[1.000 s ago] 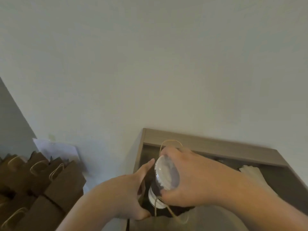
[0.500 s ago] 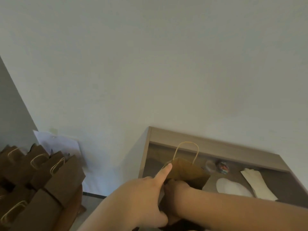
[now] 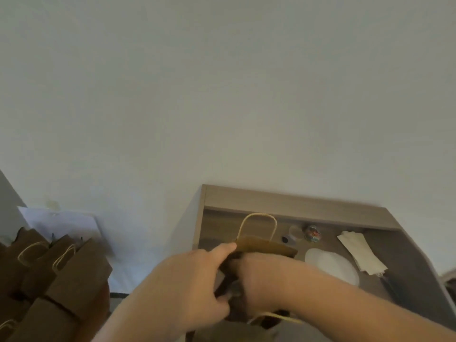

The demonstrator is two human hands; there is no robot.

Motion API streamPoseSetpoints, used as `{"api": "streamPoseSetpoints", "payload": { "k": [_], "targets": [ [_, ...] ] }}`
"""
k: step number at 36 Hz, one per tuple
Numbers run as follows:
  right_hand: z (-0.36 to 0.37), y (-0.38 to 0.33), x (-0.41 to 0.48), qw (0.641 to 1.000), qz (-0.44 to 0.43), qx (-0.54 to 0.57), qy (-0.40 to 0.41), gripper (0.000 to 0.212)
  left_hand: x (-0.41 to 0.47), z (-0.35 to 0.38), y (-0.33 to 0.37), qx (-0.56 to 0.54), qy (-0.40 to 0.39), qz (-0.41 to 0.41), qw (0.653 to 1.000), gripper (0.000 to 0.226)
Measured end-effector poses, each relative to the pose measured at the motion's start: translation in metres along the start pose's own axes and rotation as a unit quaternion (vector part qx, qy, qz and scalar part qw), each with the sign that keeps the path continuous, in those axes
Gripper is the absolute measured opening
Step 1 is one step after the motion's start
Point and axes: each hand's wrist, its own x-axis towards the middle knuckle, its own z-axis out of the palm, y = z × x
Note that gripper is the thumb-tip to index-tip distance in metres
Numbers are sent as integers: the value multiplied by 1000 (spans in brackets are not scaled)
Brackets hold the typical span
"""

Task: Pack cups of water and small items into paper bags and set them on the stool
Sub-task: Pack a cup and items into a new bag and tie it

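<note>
A pale wall [image 3: 222, 95] fills most of the view. Below it at the right is a wooden desk [image 3: 296, 201] with a raised ledge along its back. At the lower left a cluster of brown bags [image 3: 74, 275] with twine handles stands packed together. A rounded brown edge under them looks like the stool [image 3: 104, 304]. The open paper bag [image 3: 266, 246] stands on the desk's left part between both forearms, its far handle [image 3: 256, 215] upright. The left hand [image 3: 187, 285] grips the bag's left side, with the forefinger [image 3: 225, 248] stretched along the rim and the thumb curled lower down. The right hand [image 3: 259, 275] reaches down into the bag's mouth. Its fingers are hidden inside, so I cannot tell whether they hold anything. A white sheet [image 3: 61, 220] leans against the wall behind the cluster. Just right of the bag lies a white disc [image 3: 330, 265], and beside it a flat stack of pale paper [image 3: 360, 253]. Near the ledge sit a small clear cup [image 3: 294, 232] and a colourful ball [image 3: 312, 233], both blurred.
</note>
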Motion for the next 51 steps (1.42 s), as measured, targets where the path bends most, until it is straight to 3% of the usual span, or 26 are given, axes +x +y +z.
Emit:
{"api": "streamPoseSetpoints", "payload": {
  "k": [3, 7, 13, 17, 20, 24, 28, 33, 36, 43, 44, 46, 48, 51],
  "targets": [
    [-17, 15, -45, 986, 24, 111, 122, 18, -1, -16, 16, 12, 74, 31, 997, 71],
    [-9, 50, -87, 949, 27, 178, 259, 24, 12, -29, 53, -10, 192, 93, 977, 55],
    [37, 114, -128, 887, 136, 188, 400, 37, 45, -9, 111, 77, 172, 197, 962, 61],
    [99, 168, -133, 870, 220, 219, 383, 30, 60, 13, 154, 93, 216, 275, 932, 62],
    [160, 217, -127, 845, 313, 255, 350, 30, 72, 40, 184, 103, 191, 332, 918, 66],
    [227, 276, -116, 794, 417, 326, 300, 35, 102, 70, 209, 162, 83, 297, 937, 68],
    [262, 313, -112, 775, 451, 370, 243, 45, 130, 91, 216, 170, 43, 250, 952, 67],
    [279, 339, -99, 765, 491, 360, 208, 19, 146, 103, 224, 165, 22, 219, 961, 65],
    [278, 355, -94, 773, 494, 350, 189, 14, 152, 102, 230, 182, 37, 211, 960, 63],
    [255, 372, -107, 846, 418, 299, 145, 9, 146, 80, 237, 150, 82, 217, 961, 57],
    [246, 371, -113, 851, 408, 294, 154, 2, 142, 74, 239, 141, 92, 216, 962, 55],
    [223, 369, -129, 851, 398, 286, 188, 16, 129, 61, 243, 109, 122, 224, 961, 50],
    [196, 362, -149, 852, 390, 265, 227, 15, 116, 48, 238, 92, 172, 234, 952, 45],
    [143, 335, -186, 836, 341, 258, 343, 19, 88, 32, 218, 14, 209, 199, 957, 33]
  ]
}}
